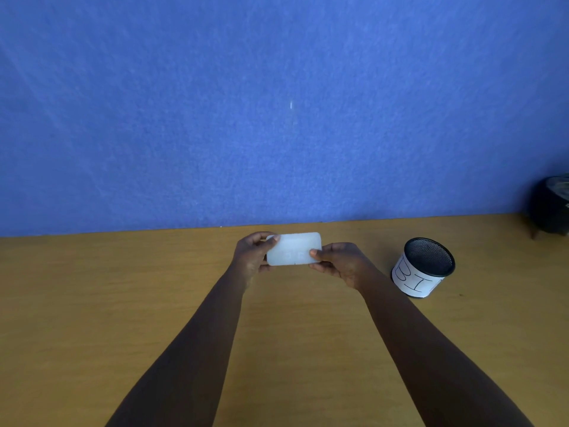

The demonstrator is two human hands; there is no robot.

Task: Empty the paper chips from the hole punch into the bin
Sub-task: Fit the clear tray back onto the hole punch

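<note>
- Hole punch (pixel 293 248): long axis 9-to-3, gripped endwise by left hand (pixel 251 252) and right hand (pixel 337 263).
- Bin (pixel 423 268): upright at 3 o'clock, nearer right hand.

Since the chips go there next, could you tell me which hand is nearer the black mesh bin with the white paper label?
Right. The right hand is just left of the bin; the left hand is farther left.

matt wood desk (pixel 154 303), mesh bin (pixel 426 266) w/ paper label
</note>
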